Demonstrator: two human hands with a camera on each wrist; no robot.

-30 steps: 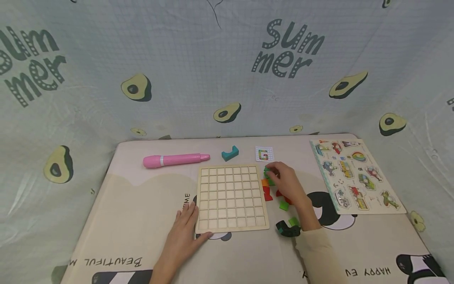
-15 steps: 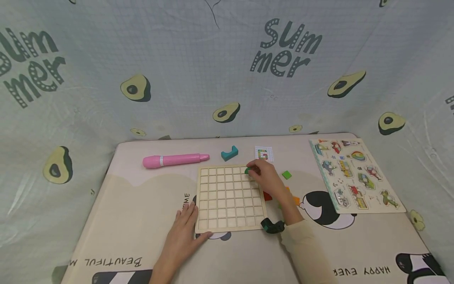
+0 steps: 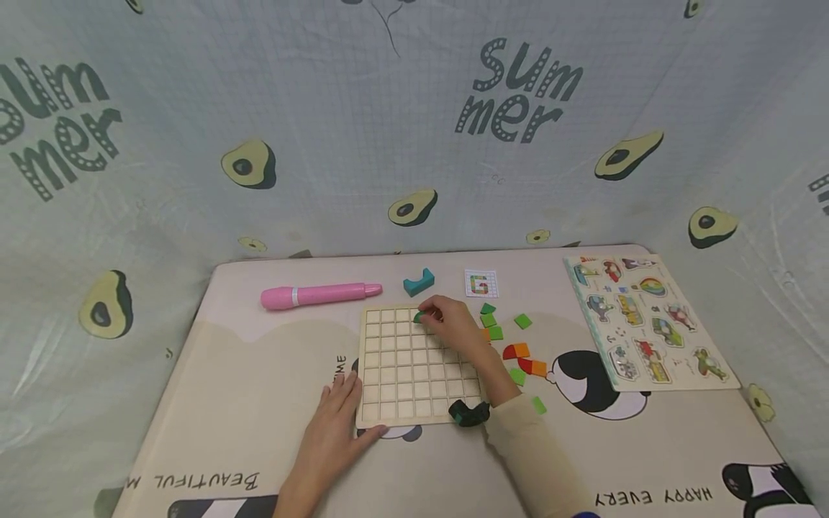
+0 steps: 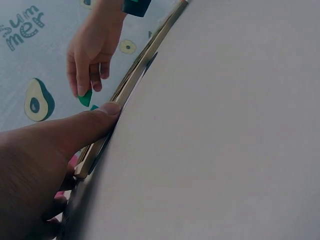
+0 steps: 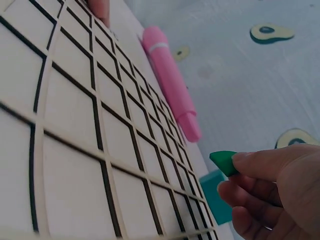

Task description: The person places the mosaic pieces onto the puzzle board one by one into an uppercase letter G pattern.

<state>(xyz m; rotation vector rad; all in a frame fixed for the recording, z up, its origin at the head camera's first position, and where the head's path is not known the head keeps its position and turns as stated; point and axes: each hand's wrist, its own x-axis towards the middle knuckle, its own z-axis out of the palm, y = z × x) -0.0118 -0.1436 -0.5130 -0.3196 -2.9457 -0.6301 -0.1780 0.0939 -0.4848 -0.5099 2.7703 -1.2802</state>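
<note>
A wooden grid board [image 3: 396, 416] lies on the table with its squares bare. My left hand [image 3: 330, 424] rests at its near left corner, fingers extended along the left side and the thumb [image 4: 102, 117] touching the front edge. Over the board's far rows, my right hand [image 3: 453, 329] pinches a small dark green piece [image 5: 223, 162] between thumb and fingertips. That piece has one rounded side, like a quarter circle. Right of the board lie several loose pieces: a green square [image 3: 522, 321], a red-and-orange pair [image 3: 516, 351] and others.
Behind the board are a pink pen-shaped tube [image 3: 324, 294], a teal notched block [image 3: 419, 283] and a small pattern card [image 3: 481, 283] with a coloured G shape. A picture puzzle board [image 3: 648, 324] lies at the right. A printed curtain [image 3: 324, 108] hangs behind the table.
My right hand has gone from the loose pieces leftward over the board's far rows, carrying the green piece. The left hand has stayed at the board's corner.
</note>
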